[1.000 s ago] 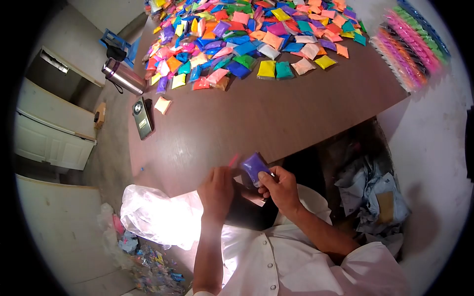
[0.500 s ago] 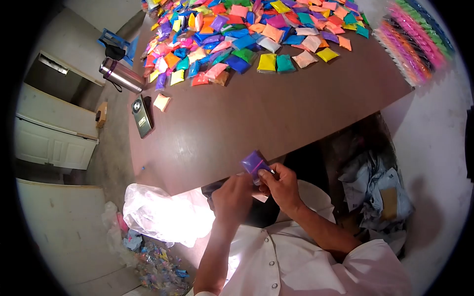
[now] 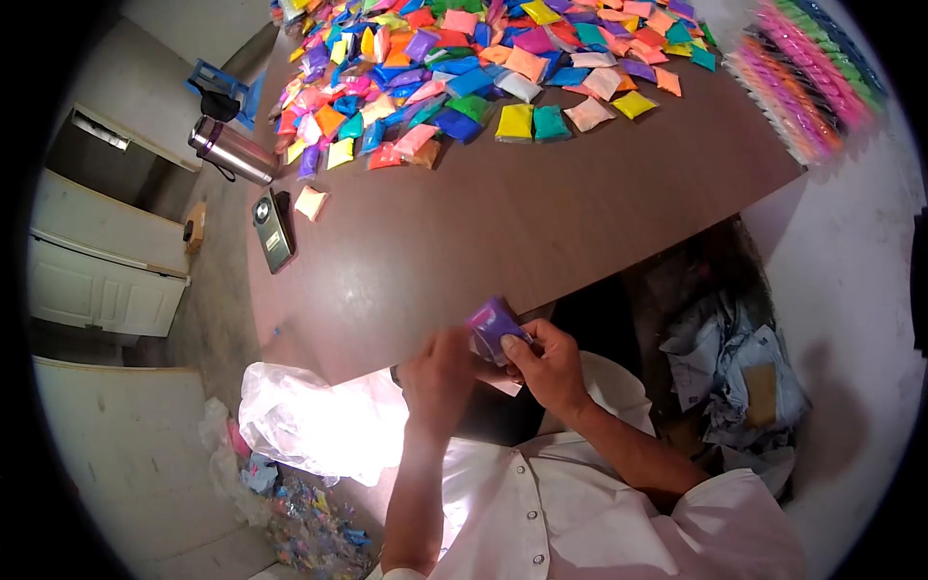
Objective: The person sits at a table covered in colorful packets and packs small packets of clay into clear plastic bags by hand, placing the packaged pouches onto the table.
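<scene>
Near the table's front edge, my right hand (image 3: 551, 372) is closed on a small purple packet (image 3: 495, 324), with the thumb pressed on its face. The packet is clear-wrapped, and a pinkish patch shows along its left side. Just left of the packet is my left hand (image 3: 437, 379), its fingers curled and blurred by motion. Whether it pinches anything is hidden. A pale pink piece (image 3: 504, 385) shows below the packet, between the hands.
Many colourful packets (image 3: 469, 106) cover the far part of the brown table (image 3: 406, 242). A phone (image 3: 273, 232), a peach packet (image 3: 310, 203) and a steel flask (image 3: 235, 152) stand at left. Bagged bright strips (image 3: 797, 87) lie at the right corner; a plastic bag (image 3: 309, 416) is below.
My left hand has moved a little to the left, away from the packet. The purple packet has turned slightly in my right hand, and the pink line across it has shifted to its left side.
</scene>
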`<state>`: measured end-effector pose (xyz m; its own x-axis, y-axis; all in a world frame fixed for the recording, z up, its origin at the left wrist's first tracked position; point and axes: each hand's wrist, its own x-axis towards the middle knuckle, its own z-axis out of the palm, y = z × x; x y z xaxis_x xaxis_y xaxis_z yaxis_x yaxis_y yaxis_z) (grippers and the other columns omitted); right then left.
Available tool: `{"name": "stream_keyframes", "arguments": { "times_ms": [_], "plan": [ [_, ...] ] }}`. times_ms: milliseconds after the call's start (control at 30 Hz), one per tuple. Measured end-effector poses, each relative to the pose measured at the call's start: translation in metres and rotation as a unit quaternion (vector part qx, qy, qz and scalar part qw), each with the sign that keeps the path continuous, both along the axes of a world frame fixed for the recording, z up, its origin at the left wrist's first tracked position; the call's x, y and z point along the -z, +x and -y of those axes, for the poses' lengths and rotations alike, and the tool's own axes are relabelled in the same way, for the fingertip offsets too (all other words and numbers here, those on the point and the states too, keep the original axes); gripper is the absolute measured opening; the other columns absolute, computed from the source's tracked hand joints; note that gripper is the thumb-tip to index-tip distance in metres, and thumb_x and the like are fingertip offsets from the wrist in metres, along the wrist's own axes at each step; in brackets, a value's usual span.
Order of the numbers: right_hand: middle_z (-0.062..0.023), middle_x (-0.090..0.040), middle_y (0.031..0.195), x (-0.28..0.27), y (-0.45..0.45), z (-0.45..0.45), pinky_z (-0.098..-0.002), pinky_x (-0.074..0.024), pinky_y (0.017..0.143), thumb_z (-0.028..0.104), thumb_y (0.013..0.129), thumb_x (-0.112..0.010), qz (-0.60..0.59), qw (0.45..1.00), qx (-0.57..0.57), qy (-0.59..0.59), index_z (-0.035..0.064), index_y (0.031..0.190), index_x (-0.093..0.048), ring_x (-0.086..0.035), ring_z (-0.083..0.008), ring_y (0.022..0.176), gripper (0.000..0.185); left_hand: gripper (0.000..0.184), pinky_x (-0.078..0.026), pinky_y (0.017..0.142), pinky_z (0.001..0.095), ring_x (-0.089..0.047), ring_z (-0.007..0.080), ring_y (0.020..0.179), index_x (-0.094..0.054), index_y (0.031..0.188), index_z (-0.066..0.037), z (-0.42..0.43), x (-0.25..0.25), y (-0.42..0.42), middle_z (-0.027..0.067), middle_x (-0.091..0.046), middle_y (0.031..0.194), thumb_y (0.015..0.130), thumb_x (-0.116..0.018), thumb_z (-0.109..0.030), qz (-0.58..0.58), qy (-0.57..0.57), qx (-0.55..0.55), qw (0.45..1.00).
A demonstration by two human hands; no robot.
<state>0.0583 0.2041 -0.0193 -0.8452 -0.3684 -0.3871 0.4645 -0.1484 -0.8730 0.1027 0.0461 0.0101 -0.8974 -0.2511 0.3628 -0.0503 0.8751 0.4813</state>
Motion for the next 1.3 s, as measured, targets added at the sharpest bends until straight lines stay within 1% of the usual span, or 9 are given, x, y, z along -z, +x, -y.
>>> {"name": "stream_keyframes", "arguments": {
  "times_ms": [100,233,500,633,833,967,1000,1100,1300],
  "plan": [
    [-0.0031,-0.065,0.076,-0.001,0.001,0.004,-0.0253,-0.0524,0.056,0.015,0.101,-0.07,-0.035,0.999,0.016,0.007,-0.0003,0.096,-0.061,-0.061,-0.0076,0.064,0.018,0.003,-0.056,0.063,0.0434,-0.071,0.0372,0.074,-0.069,0.091,-0.006,0.007,-0.01,-0.004,0.0143,-0.071,0.085,0.092,-0.071,-0.003,0.022,-0.023,-0.017,0.999],
    [-0.0094,-0.069,0.085,0.009,0.003,-0.002,-0.0322,-0.0655,0.069,0.011,0.1,-0.067,-0.042,0.999,-0.017,0.021,-0.0046,0.101,-0.062,-0.072,-0.0146,0.079,0.016,0.003,-0.056,0.064,0.0434,-0.071,0.038,0.075,-0.069,0.091,-0.006,-0.007,-0.005,0.001,0.0149,-0.071,0.086,0.093,-0.07,-0.004,-0.02,0.01,0.064,0.998],
    [-0.0046,-0.068,0.078,0.021,-0.004,-0.026,-0.0265,-0.0551,0.061,0.015,0.098,-0.07,-0.146,0.985,0.035,0.08,-0.002,0.099,-0.063,-0.064,-0.0097,0.068,0.019,0.005,-0.056,0.065,0.0402,-0.073,0.0346,0.074,-0.07,0.093,-0.004,0.006,0.002,-0.005,0.016,-0.073,0.086,0.095,-0.071,-0.008,0.004,0.038,-0.017,0.999],
    [-0.0024,-0.066,0.076,0.003,-0.016,-0.03,-0.0238,-0.0502,0.06,0.016,0.098,-0.071,-0.093,0.992,0.081,0.03,0.0015,0.098,-0.064,-0.063,-0.0073,0.067,0.017,0.006,-0.055,0.062,0.0405,-0.072,0.0341,0.072,-0.069,0.093,-0.005,0.008,0.01,-0.012,0.0162,-0.073,0.083,0.096,-0.071,-0.011,0.017,0.052,-0.022,0.998],
    [-0.0015,-0.066,0.077,0.009,-0.03,-0.055,-0.0234,-0.0492,0.061,0.014,0.098,-0.072,-0.143,0.983,0.092,0.062,0.001,0.097,-0.063,-0.06,-0.0059,0.067,0.016,0.018,-0.051,0.053,0.0491,-0.067,0.039,0.061,-0.064,0.086,-0.011,0.2,0.037,0.037,0.0155,-0.068,0.069,0.098,-0.067,-0.023,0.043,-0.269,-0.291,0.917],
    [0.0003,-0.065,0.077,0.002,-0.037,-0.062,-0.0238,-0.0484,0.061,0.014,0.097,-0.073,-0.176,0.974,0.104,0.098,0.0005,0.099,-0.064,-0.058,-0.006,0.067,0.016,0.015,-0.053,0.056,0.0481,-0.07,0.0391,0.066,-0.065,0.088,-0.013,0.192,-0.006,0.044,0.0158,-0.071,0.075,0.098,-0.067,-0.024,0.056,-0.27,-0.36,0.891],
    [0.0003,-0.065,0.077,-0.001,-0.039,-0.059,-0.0238,-0.0484,0.061,0.014,0.097,-0.073,-0.178,0.974,0.098,0.097,0.0005,0.099,-0.064,-0.058,-0.006,0.067,0.016,0.014,-0.054,0.057,0.0473,-0.07,0.0388,0.068,-0.066,0.089,-0.013,0.172,-0.005,0.035,0.015,-0.071,0.076,0.097,-0.067,-0.024,0.021,-0.23,-0.307,0.923],
    [-0.0016,-0.066,0.081,-0.012,-0.047,-0.05,-0.0243,-0.0482,0.061,0.011,0.094,-0.074,-0.251,0.953,0.086,0.146,0.0005,0.099,-0.064,-0.058,-0.0068,0.068,0.016,0.005,-0.053,0.058,0.0433,-0.069,0.0374,0.066,-0.067,0.09,-0.013,0.106,-0.007,0.006,0.014,-0.069,0.073,0.095,-0.069,-0.015,-0.029,-0.129,-0.204,0.97],
    [-0.0132,-0.068,0.106,-0.028,-0.083,-0.065,-0.0296,-0.0544,0.072,0.0,0.086,-0.076,-0.51,0.808,0.163,0.245,0.0007,0.098,-0.062,-0.067,-0.0187,0.083,0.019,0.009,-0.056,0.069,0.0451,-0.071,0.0334,0.082,-0.069,0.095,-0.014,0.129,0.021,0.008,0.0085,-0.071,0.091,0.095,-0.067,-0.022,0.028,-0.139,-0.266,0.953]
  ]
}}
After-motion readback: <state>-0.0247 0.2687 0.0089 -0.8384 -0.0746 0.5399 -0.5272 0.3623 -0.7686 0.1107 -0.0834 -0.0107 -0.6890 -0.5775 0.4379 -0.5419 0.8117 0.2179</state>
